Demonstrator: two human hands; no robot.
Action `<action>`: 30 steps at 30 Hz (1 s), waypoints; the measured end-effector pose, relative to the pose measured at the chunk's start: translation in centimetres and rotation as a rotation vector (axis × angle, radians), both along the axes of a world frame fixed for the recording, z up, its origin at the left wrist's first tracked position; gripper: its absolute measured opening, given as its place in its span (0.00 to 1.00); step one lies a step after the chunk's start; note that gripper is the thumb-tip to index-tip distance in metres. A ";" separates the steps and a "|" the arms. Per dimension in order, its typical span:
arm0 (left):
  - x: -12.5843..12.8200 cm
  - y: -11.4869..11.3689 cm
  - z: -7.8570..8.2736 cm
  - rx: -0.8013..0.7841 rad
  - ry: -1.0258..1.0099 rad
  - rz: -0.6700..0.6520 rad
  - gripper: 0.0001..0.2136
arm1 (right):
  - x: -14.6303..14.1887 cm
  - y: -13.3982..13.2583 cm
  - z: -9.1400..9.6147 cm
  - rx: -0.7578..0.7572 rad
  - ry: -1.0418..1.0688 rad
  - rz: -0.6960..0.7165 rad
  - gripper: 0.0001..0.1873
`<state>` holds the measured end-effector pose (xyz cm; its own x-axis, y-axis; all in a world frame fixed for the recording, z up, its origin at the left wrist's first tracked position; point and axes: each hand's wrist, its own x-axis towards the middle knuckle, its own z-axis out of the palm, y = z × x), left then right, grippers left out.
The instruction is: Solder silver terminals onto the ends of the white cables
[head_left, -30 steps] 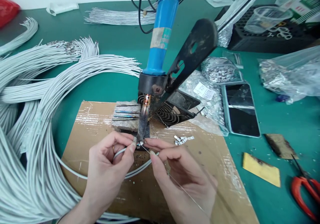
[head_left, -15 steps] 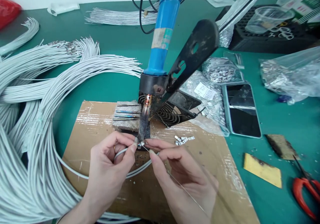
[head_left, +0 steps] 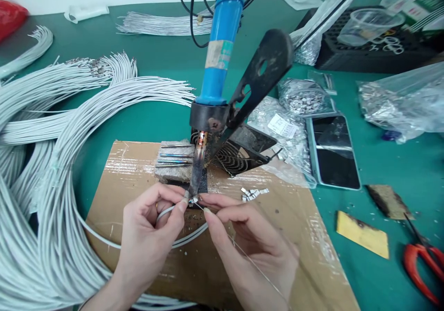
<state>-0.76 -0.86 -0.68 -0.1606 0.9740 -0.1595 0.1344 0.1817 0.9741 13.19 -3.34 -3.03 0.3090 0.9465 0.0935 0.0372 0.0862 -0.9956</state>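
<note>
My left hand (head_left: 149, 232) is closed in a pinch on a white cable (head_left: 165, 212), close to its end. At that end sits a small silvery metal piece (head_left: 193, 201), right below the tip of a blue-handled soldering iron (head_left: 215, 77). Whether the tip touches it is hard to tell. Between the thumb and fingers of my right hand (head_left: 255, 251) runs a thin solder wire (head_left: 257, 267), its front end at the metal piece and its tail trailing across the palm. A black metal bracket (head_left: 258, 77) holds the iron pointing down.
A large bundle of white cables (head_left: 62, 163) fills the left. Cardboard (head_left: 294, 237) lies under my hands, with small metal clips (head_left: 255, 194) on it. Rightward are a phone (head_left: 335, 151), a yellow sponge (head_left: 362, 234), red-handled scissors (head_left: 423, 265) and bagged parts (head_left: 305, 97).
The whole view has shifted slightly, so things appear a little further left. Both hands keep their grips at the iron's tip, with hardly any visible movement.
</note>
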 end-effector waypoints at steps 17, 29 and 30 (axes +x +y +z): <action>0.6 0.1 0.1 -0.012 -0.032 0.073 0.04 | 0.3 0.1 -0.4 -0.024 -0.040 0.056 0.09; 0.1 -1.4 -0.4 -0.127 0.052 -0.124 0.08 | 1.1 -1.2 -0.5 -0.095 -0.029 0.009 0.11; -0.2 -1.9 -0.6 -0.105 0.107 -0.156 0.09 | 1.4 -1.6 -0.4 -0.117 -0.026 -0.007 0.11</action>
<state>-0.91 -2.74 -1.25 -0.0303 0.9674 -0.2515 0.2704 0.2502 0.9297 14.59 -4.96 -3.47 0.3141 0.9493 -0.0097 0.0631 -0.0311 -0.9975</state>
